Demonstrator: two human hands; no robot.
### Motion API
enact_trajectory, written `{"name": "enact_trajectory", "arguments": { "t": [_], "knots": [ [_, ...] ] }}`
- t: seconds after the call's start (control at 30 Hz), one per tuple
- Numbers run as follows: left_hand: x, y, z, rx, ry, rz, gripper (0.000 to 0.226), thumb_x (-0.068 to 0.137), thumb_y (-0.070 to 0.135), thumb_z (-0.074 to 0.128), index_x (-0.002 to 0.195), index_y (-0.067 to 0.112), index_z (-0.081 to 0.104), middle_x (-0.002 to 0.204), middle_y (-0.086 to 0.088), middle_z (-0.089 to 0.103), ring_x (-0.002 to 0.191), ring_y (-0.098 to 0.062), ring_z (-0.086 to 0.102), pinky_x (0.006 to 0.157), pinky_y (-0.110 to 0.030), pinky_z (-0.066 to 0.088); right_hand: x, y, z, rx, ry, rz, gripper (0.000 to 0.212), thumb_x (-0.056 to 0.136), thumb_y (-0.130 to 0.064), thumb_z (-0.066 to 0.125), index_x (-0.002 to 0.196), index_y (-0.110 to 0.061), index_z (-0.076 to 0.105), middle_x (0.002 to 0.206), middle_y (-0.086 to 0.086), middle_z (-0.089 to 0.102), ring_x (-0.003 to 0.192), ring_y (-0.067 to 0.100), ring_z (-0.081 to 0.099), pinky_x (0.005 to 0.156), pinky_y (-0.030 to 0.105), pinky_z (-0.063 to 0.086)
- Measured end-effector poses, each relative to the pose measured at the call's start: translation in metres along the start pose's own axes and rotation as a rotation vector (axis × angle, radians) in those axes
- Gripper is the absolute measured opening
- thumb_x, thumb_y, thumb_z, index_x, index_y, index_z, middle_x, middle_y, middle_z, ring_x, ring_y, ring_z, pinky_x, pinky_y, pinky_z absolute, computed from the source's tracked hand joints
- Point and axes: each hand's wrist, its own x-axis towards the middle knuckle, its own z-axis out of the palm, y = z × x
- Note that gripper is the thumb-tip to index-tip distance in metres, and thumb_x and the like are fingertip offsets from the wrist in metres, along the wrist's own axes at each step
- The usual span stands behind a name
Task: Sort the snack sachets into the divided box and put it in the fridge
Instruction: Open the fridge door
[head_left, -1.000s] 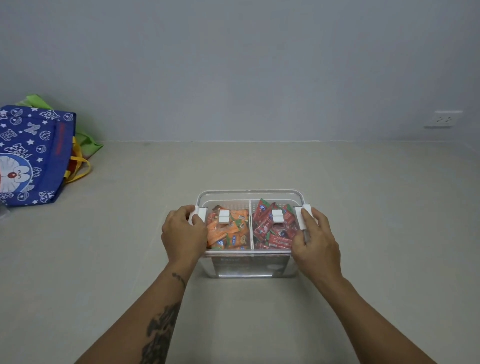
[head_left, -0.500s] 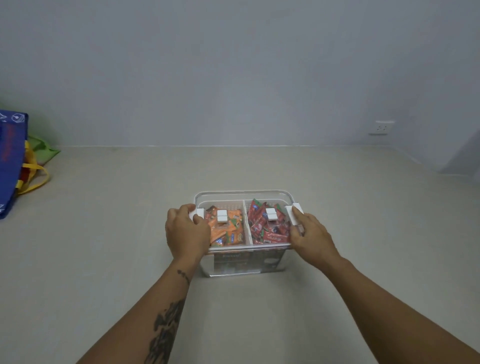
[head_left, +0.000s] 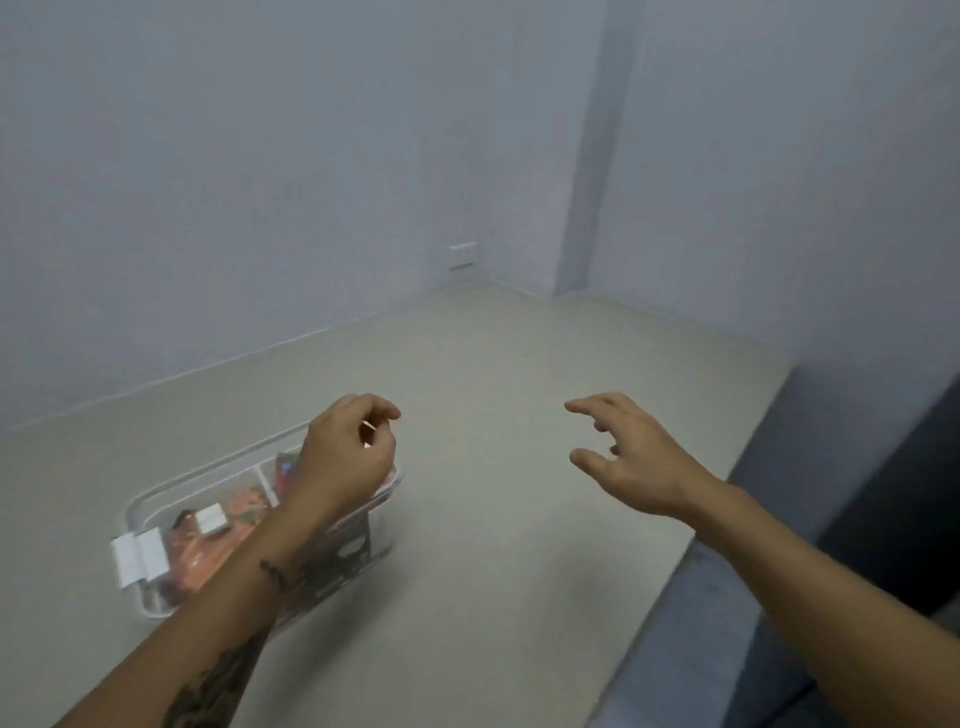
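On the smooth beige counter (head_left: 493, 415), clear lidded divided box (head_left: 171, 483) of glossy sachets (head_left: 200, 558), left hand (head_left: 340, 457) loosely curled, right hand (head_left: 631, 457) spread, both grips empty

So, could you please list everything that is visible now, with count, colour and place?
box: one, clear with white clips, on the counter at lower left, lid shut
orange sachets: several, left compartment of the box
red sachets: several, right compartment, mostly hidden by the left hand
counter: one, beige, runs to the corner
socket: one, white, on the wall near the corner
dark surface: one, at the right edge; too blurred to identify
left hand: above the box, fingers loosely curled, holds nothing
right hand: above the counter, fingers spread
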Motion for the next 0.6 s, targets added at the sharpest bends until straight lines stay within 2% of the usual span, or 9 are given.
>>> {"name": "enact_trajectory", "arguments": {
  "t": [0.07, 0.13, 0.2, 0.27, 0.4, 0.53, 0.6],
  "knots": [
    [0.013, 0.040, 0.034, -0.081, -0.133, 0.046, 0.021, 0.089, 0.007, 0.057, 0.088, 0.024, 0.070, 0.083, 0.011, 0.064, 0.063, -0.003, 0.057, 0.060, -0.020, 0.043, -0.031, 0.024, -0.046, -0.067, 0.080, 0.079, 0.057, 0.090, -0.042, 0.060, 0.144, -0.035, 0.043, 0.139, -0.016, 0.038, 0.124, 0.008, 0.044, 0.105, 0.036, 0.043],
    [0.017, 0.082, 0.070, -0.143, -0.250, 0.114, 0.020, 0.089, 0.009, 0.057, 0.092, 0.025, 0.070, 0.090, 0.009, 0.062, 0.068, -0.002, 0.058, 0.060, -0.017, 0.042, -0.065, 0.044, -0.089, -0.136, 0.159, 0.158, 0.058, 0.089, -0.044, 0.058, 0.144, -0.034, 0.042, 0.140, -0.014, 0.038, 0.124, 0.009, 0.044, 0.105, 0.033, 0.041],
    [0.014, 0.123, 0.105, -0.196, -0.347, 0.173, 0.021, 0.089, 0.011, 0.058, 0.096, 0.027, 0.069, 0.100, 0.008, 0.059, 0.077, -0.003, 0.059, 0.063, -0.018, 0.043, -0.099, 0.061, -0.128, -0.195, 0.230, 0.231, 0.057, 0.092, -0.041, 0.059, 0.145, -0.029, 0.043, 0.141, -0.010, 0.039, 0.126, 0.013, 0.046, 0.106, 0.030, 0.036],
    [0.004, 0.163, 0.138, -0.249, -0.436, 0.220, 0.021, 0.089, 0.012, 0.059, 0.097, 0.029, 0.069, 0.103, 0.009, 0.057, 0.077, -0.004, 0.059, 0.064, -0.021, 0.044, -0.134, 0.079, -0.158, -0.240, 0.276, 0.297, 0.056, 0.093, -0.039, 0.059, 0.146, -0.027, 0.043, 0.142, -0.007, 0.040, 0.129, 0.016, 0.046, 0.108, 0.030, 0.035],
    [-0.024, 0.235, 0.201, -0.341, -0.561, 0.318, 0.020, 0.090, 0.013, 0.062, 0.098, 0.030, 0.068, 0.105, 0.007, 0.059, 0.075, -0.006, 0.059, 0.067, -0.018, 0.043, -0.195, 0.117, -0.202, -0.326, 0.319, 0.423, 0.060, 0.088, -0.047, 0.056, 0.144, -0.029, 0.044, 0.141, -0.006, 0.040, 0.133, 0.019, 0.043, 0.111, 0.041, 0.037],
    [-0.053, 0.293, 0.257, -0.400, -0.641, 0.324, 0.021, 0.093, 0.016, 0.061, 0.112, 0.025, 0.063, 0.117, 0.004, 0.052, 0.091, -0.005, 0.060, 0.077, -0.017, 0.044, -0.240, 0.150, -0.229, -0.436, 0.330, 0.505, 0.061, 0.088, -0.047, 0.055, 0.145, -0.030, 0.041, 0.143, -0.006, 0.038, 0.131, 0.021, 0.040, 0.109, 0.044, 0.036],
    [-0.069, 0.321, 0.284, -0.432, -0.670, 0.300, 0.027, 0.093, 0.017, 0.061, 0.120, 0.024, 0.060, 0.121, 0.002, 0.050, 0.095, -0.006, 0.059, 0.084, -0.023, 0.048, -0.258, 0.172, -0.241, -0.496, 0.331, 0.520, 0.062, 0.088, -0.047, 0.054, 0.146, -0.029, 0.040, 0.141, -0.006, 0.038, 0.129, 0.021, 0.039, 0.109, 0.042, 0.035]
  ]
}}
